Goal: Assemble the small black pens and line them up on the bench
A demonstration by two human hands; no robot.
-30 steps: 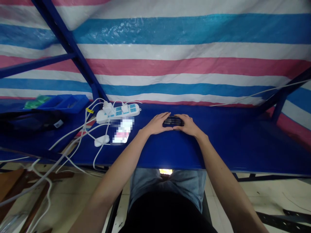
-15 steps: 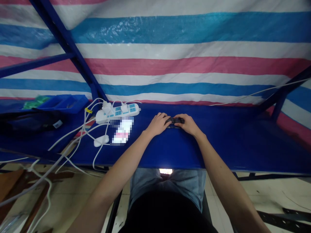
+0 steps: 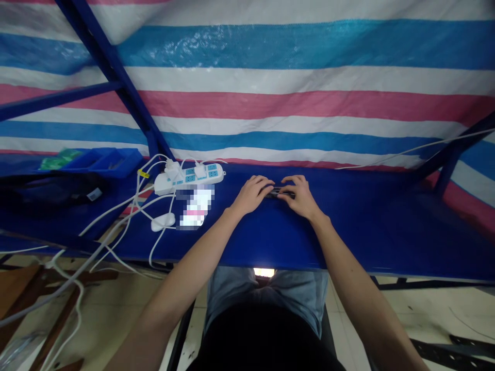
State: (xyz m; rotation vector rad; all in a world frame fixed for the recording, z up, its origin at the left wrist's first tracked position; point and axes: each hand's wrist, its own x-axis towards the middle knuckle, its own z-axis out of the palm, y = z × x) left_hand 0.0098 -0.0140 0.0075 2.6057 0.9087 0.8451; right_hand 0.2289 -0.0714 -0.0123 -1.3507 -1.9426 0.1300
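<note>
We have both hands down on the blue counter [image 3: 348, 226], meeting over a small black part [image 3: 279, 194] that lies flat between them. Our left hand [image 3: 253, 194] curls over its left end with the fingers bent, and our right hand [image 3: 299, 197] covers its right end, fingers arched down onto the top; both hands pinch the part from opposite ends, though the fingertips hide most of it and we cannot tell its exact shape. Only a short dark strip shows in the gap between the two hands. We judge it to be light, since it sits under fingertips alone, and stiff, probably moulded plastic, so it should hold its form under a firm squeeze. Its surface looks smooth and may slip on the slick counter, so the best hold seems to be at the two short ends, thumbs on the near edge and fingers on the far edge. Whether it has thin or fragile ribs is too small to see. Well to the left of our left hand lie a white power strip [image 3: 189, 176] with its cables [image 3: 116, 226], and farther left a blue bin [image 3: 98, 159]. Beyond our hands hangs a striped tarp [image 3: 270, 82].
</note>
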